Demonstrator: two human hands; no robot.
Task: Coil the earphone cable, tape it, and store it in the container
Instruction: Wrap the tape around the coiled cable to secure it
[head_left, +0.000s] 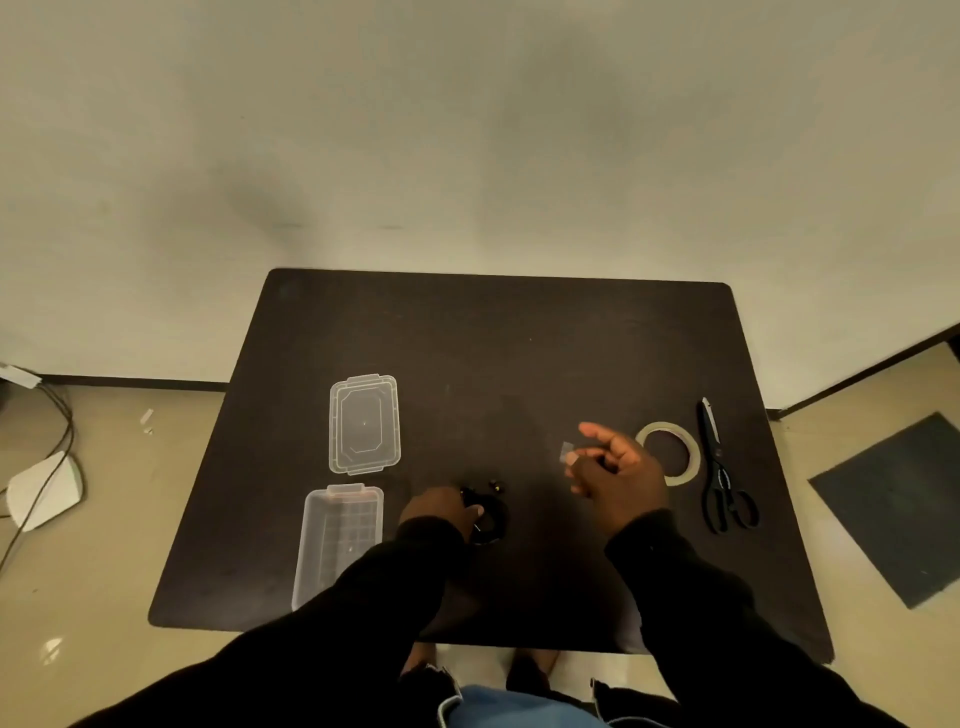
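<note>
The black earphone cable (492, 522) lies coiled on the dark table (493, 332), with its two earbuds just above the coil. My left hand (441, 512) presses on the coil's left side and pinches it. My right hand (615, 475) hovers to the right, holding a small clear piece of tape (566, 450) at its fingertips. The clear container (337, 540) stands open at the left front. Its lid (364, 423) lies flat behind it.
A roll of clear tape (670, 453) lies right of my right hand. Black scissors (722, 467) lie beyond the roll, near the table's right edge. Cables and a white object sit on the floor at the left, and a dark mat lies at the right.
</note>
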